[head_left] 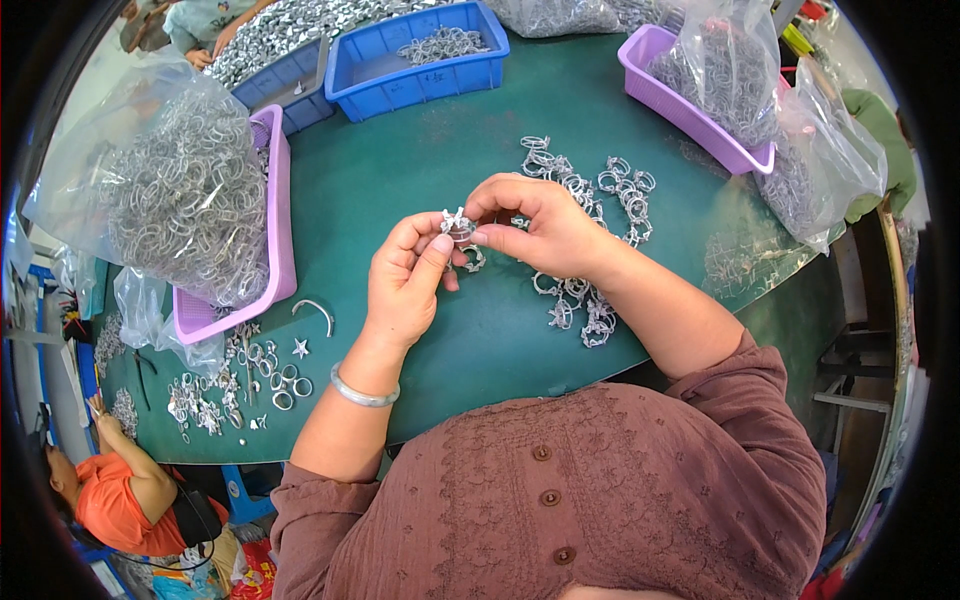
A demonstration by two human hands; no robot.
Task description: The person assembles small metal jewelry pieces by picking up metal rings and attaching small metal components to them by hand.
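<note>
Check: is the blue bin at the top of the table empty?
No. The blue bin holds a small heap of metal rings toward its back, with bare floor in front of them.

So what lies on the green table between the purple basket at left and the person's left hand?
In the head view, one open curved silver metal band and a small silver star; otherwise bare table.

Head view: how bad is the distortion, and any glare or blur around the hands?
Head view: strong fisheye with a black vignette rim, and the green table edge bows near it. Lighting is even and soft, with only faint shadows under the left hand and right hand. The small silver metal ring they pinch is sharp. Mild glare on the clear plastic bags at right.
</note>
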